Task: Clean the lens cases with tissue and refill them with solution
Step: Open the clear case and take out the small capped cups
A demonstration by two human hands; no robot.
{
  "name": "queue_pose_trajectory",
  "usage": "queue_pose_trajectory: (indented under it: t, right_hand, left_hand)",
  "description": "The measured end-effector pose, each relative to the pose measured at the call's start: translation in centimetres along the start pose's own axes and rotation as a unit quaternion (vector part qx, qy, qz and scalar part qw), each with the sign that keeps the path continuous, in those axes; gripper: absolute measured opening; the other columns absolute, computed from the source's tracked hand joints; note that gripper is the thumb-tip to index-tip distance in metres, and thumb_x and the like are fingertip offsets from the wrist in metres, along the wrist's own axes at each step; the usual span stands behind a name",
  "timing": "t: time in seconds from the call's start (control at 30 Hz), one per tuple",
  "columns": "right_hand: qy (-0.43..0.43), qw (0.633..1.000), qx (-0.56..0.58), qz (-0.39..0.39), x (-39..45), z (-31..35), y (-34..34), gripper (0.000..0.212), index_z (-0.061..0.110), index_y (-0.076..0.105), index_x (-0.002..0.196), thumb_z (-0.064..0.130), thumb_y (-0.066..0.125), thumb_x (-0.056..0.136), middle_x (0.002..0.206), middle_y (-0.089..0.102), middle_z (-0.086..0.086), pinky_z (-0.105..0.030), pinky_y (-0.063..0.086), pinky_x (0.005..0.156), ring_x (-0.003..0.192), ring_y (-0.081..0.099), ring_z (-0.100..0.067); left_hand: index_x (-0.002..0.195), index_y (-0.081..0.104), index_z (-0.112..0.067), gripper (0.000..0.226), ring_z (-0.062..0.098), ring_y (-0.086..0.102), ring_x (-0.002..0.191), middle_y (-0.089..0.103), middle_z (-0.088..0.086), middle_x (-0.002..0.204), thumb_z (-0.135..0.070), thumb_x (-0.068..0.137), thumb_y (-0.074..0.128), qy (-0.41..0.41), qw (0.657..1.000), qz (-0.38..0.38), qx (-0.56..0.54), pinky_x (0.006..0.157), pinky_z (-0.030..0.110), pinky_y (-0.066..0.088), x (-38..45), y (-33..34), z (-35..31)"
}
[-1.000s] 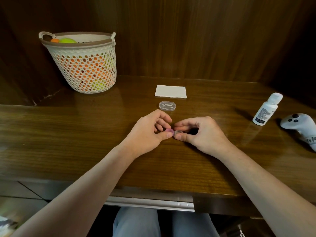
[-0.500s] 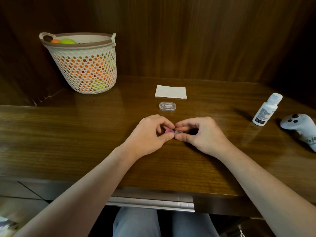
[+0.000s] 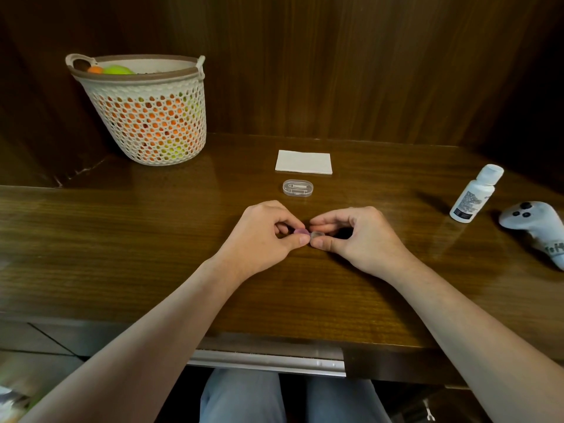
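A small lens case (image 3: 309, 234) with a purple cap on its left side and a clear cap on its right lies on the wooden desk (image 3: 122, 239) between both hands. My left hand (image 3: 262, 236) pinches the purple side with thumb and fingers. My right hand (image 3: 357, 236) pinches the clear side the same way. Behind them stands a second, clear oval case (image 3: 298, 188) with its lid on. A folded white tissue (image 3: 303, 162) lies further back. The white solution bottle (image 3: 476, 193), capped, stands upright at the right.
A white mesh basket (image 3: 146, 117) holding orange and green balls stands at the back left by the wood wall. A white game controller (image 3: 540, 230) lies at the far right edge. The desk's front edge runs below my forearms.
My left hand's fingers have curled in tighter over the purple cap. The right hand and the case have stayed in place.
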State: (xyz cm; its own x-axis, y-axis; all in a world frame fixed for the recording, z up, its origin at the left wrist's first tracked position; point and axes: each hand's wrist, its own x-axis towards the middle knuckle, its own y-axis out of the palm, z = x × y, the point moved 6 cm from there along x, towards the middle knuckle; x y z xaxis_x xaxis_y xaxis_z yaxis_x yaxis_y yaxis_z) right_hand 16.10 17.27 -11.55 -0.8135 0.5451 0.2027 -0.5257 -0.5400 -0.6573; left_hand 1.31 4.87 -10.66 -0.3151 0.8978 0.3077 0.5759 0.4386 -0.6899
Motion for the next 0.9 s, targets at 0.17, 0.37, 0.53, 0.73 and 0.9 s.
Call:
queue_pose_trajectory:
  t: [0.17, 0.37, 0.53, 0.73, 0.9]
  right_hand:
    - [0.000, 1.000, -0.004, 0.002, 0.03, -0.14, -0.04, 0.031, 0.052, 0.073, 0.108, 0.037, 0.088, 0.085, 0.098, 0.075, 0.039, -0.011, 0.042, 0.083, 0.100, 0.067, 0.020]
    - [0.004, 1.000, -0.002, 0.007, 0.03, -0.12, -0.08, 0.031, 0.053, 0.072, 0.107, 0.037, 0.087, 0.085, 0.097, 0.075, 0.038, -0.014, 0.042, 0.085, 0.101, 0.067, 0.020]
    - [0.000, 1.000, 0.000, 0.006, -0.15, 0.09, -0.06, 0.031, 0.052, 0.073, 0.108, 0.036, 0.087, 0.085, 0.097, 0.076, 0.037, -0.018, 0.047, 0.091, 0.101, 0.069, 0.017]
    - [-0.004, 1.000, -0.003, 0.004, -0.17, -0.05, -0.11, 0.033, 0.047, 0.075, 0.114, 0.036, 0.087, 0.085, 0.098, 0.076, 0.038, -0.014, 0.044, 0.086, 0.101, 0.068, 0.018]
    - [-0.003, 1.000, -0.008, 0.001, -0.05, -0.15, -0.08, 0.033, 0.044, 0.075, 0.115, 0.037, 0.087, 0.085, 0.097, 0.075, 0.038, -0.015, 0.042, 0.087, 0.101, 0.067, 0.019]
  left_hand:
    - [0.099, 0.081, -0.037, 0.014, -0.009, 0.060, 0.099, 0.066, -0.021, 0.101, -0.042, 0.087, 0.083, -0.003, 1.000, -0.018, 0.003, 0.075, 0.003, 0.047, -0.10, -0.09, 0.02]
    - [0.103, 0.081, -0.039, 0.016, -0.008, 0.062, 0.101, 0.068, -0.023, 0.104, -0.044, 0.088, 0.082, 0.004, 1.000, -0.003, -0.001, 0.076, 0.005, 0.049, -0.02, -0.05, 0.29]
    - [0.119, 0.077, -0.039, 0.023, -0.007, 0.064, 0.110, 0.071, -0.024, 0.116, -0.036, 0.096, 0.076, 0.017, 0.998, 0.047, -0.031, 0.087, 0.013, 0.051, 0.03, -0.04, 0.49]
    - [0.106, 0.079, -0.042, 0.014, -0.005, 0.064, 0.104, 0.071, -0.022, 0.108, -0.037, 0.093, 0.079, 0.002, 0.999, 0.031, -0.016, 0.085, 0.016, 0.051, 0.23, 0.05, 0.69]
    - [0.095, 0.076, -0.040, 0.013, -0.007, 0.062, 0.099, 0.067, -0.023, 0.101, -0.048, 0.087, 0.081, -0.007, 1.000, -0.006, 0.015, 0.073, 0.009, 0.048, 0.13, 0.10, 0.58]
